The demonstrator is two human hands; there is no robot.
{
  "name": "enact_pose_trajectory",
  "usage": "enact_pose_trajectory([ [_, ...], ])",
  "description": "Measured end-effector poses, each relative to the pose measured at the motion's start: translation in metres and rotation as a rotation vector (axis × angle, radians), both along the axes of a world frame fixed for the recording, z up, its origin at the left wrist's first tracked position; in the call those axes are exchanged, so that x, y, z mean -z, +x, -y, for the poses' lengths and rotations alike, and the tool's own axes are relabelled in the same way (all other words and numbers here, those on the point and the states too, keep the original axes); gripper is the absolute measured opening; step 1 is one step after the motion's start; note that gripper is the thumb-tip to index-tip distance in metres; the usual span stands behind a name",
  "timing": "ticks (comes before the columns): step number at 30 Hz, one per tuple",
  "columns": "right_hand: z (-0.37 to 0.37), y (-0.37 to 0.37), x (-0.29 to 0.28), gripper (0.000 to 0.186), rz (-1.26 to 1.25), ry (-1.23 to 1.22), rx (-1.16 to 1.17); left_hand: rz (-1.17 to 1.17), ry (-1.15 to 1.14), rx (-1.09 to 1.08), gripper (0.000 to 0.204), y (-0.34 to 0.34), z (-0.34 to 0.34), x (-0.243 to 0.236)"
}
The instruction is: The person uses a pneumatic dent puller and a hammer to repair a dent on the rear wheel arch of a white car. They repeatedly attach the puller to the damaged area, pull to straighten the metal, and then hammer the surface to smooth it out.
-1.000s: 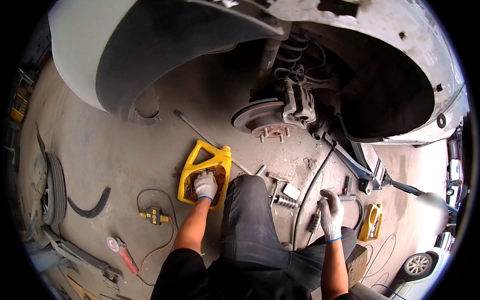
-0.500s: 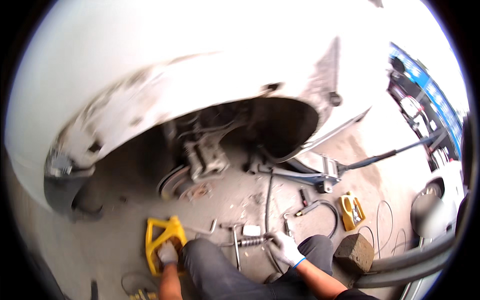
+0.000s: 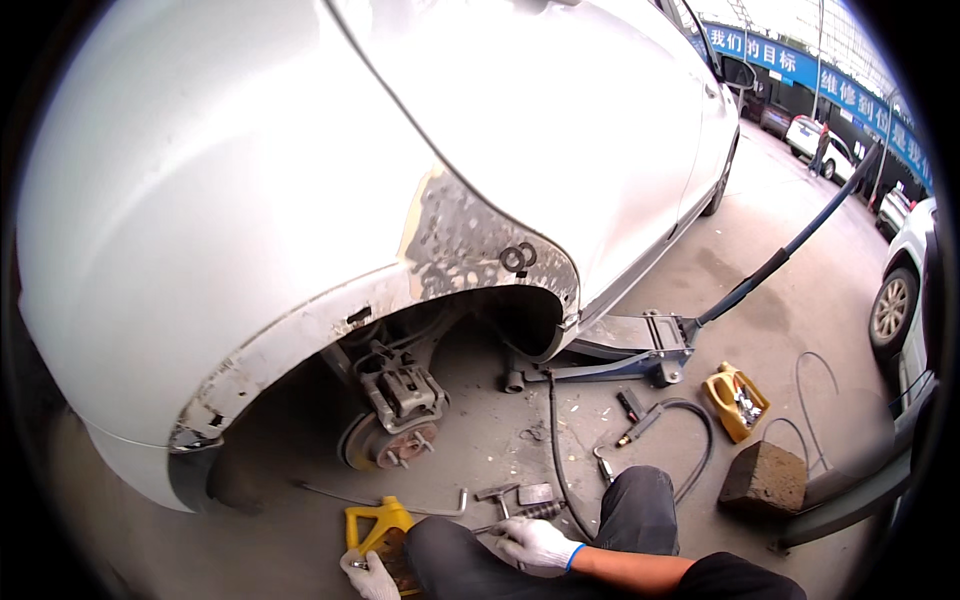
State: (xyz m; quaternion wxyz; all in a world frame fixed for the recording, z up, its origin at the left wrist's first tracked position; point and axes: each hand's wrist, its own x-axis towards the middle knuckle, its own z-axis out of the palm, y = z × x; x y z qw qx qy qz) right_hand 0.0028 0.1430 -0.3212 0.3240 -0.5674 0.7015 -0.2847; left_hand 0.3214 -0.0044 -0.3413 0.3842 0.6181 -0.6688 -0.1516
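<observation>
My left hand [image 3: 376, 577], white-gloved, is low beside the cut yellow jug [image 3: 392, 512], its fingers closed on a small metal piece [image 3: 359, 564]. My right hand [image 3: 533, 546], also gloved, is over my legs with loosely bent fingers apart and nothing visible in them. Just beyond it lie a T-handle tool [image 3: 492, 494], a spring tool [image 3: 543, 511] and a pale block [image 3: 534, 494]. Above, the white car's wheel arch [image 3: 290, 348] has scraped filler patches and a bare brake disc [image 3: 372, 440] with caliper [image 3: 400, 385].
A floor jack [image 3: 625, 355] with a long handle stands under the car. A hose [image 3: 700, 430], second yellow jug [image 3: 735, 402], wooden block [image 3: 762, 478] and bent metal beam [image 3: 840, 512] are at right. Beyond are another white car [image 3: 900, 290] and a distant person [image 3: 822, 150].
The view has swung up and right, showing the car's side, jack handle and workshop background. My left hand has come out from inside the jug to its near left side.
</observation>
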Motion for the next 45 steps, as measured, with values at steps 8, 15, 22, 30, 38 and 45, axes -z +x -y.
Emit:
enact_pose_trajectory([
  [8, 0.028, 0.039, -0.052, 0.046, 0.077, -0.116, -0.163, -0.829, 0.688, 0.546, 0.029, -0.142, -0.033, -0.082],
  [15, -0.012, 0.000, -0.078, 0.040, 0.155, -0.097, 0.107, -0.482, 0.690, 0.557, 0.035, -0.185, -0.065, -0.084],
  [22, -0.031, -0.003, -0.043, 0.042, -0.030, 0.008, 0.001, -0.426, 0.741, 0.496, 0.039, -0.189, -0.089, -0.059],
  [30, -0.032, -0.026, -0.045, 0.039, 0.258, 0.078, 0.224, -0.896, 1.170, 0.616, 0.035, -0.189, -0.100, -0.065],
  [38, -0.028, -0.031, -0.071, 0.036, 0.267, -0.062, 0.417, -0.150, 0.665, 0.859, 0.037, -0.201, -0.127, -0.054],
  [45, -0.034, -0.049, -0.066, 0.019, 0.915, -0.016, 0.355, -0.195, 1.064, 0.961, 0.038, -0.198, -0.119, -0.059],
])
